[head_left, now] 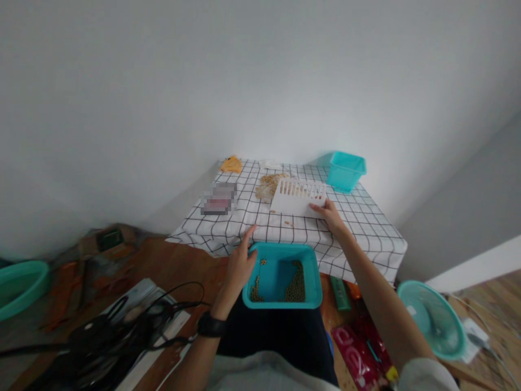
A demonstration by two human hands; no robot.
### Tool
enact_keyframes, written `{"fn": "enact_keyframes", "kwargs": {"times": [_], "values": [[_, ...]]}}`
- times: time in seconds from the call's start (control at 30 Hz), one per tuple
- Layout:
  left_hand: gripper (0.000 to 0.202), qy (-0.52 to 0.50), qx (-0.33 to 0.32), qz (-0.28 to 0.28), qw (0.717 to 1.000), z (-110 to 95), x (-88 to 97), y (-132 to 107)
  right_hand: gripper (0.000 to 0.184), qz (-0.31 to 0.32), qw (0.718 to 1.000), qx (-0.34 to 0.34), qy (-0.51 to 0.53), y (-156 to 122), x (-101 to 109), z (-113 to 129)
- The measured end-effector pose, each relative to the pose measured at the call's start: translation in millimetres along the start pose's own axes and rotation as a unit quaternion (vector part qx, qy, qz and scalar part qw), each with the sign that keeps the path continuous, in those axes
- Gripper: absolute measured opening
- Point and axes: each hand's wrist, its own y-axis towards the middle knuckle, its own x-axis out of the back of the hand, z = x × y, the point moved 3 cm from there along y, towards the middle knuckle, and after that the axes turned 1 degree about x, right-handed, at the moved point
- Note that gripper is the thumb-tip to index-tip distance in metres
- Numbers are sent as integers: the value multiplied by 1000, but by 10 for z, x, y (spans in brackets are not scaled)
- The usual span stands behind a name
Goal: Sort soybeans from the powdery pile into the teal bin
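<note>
My right hand (329, 213) grips the lower right part of a white slotted plastic board (299, 205), thumb on top. The board is tilted over the checked cloth, with a row of long slots along its far edge. Just behind it lies a heap of small tan beans or kernels (272, 180), partly on clear plastic. My left hand (242, 263) is at the left rim of a teal basin (280, 248), index finger stretched out and thumb apart; its other fingers are mostly hidden. Small greenish round beans (296, 288) are in the basin, in front of my lap.
A checked cloth covers the table (366, 233) against the wall. On it are a teal bin (345, 172), a yellow cloth (231, 164) and a blurred-out item (220, 200). A teal basket (433, 320), red packages (358, 355) and black cables (134, 331) surround me below.
</note>
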Motion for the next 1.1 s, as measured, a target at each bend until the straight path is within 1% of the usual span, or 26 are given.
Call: {"fn": "enact_keyframes", "kwargs": {"times": [0.13, 0.23, 0.43, 0.7, 0.87, 1.1], "values": [[67, 4, 0, 1, 1000, 5, 4, 0, 39, 18, 1000, -7, 2, -27, -27, 49], [67, 11, 4, 2, 1000, -3, 19, 1, 38, 19, 1000, -16, 4, -30, -26, 48], [63, 65, 27, 4, 997, -12, 58, 15, 36, 30, 999, -22, 6, -27, -19, 32], [67, 68, 26, 9, 997, -18, 48, 18, 37, 30, 999, -29, 1, -22, -12, 33], [67, 69, 27, 10, 997, -32, 49, 8, 37, 44, 998, -36, 5, -40, -25, 63], [69, 60, 25, 11, 998, -51, 54, 1, 38, 40, 998, -37, -4, -42, -18, 73]]}}
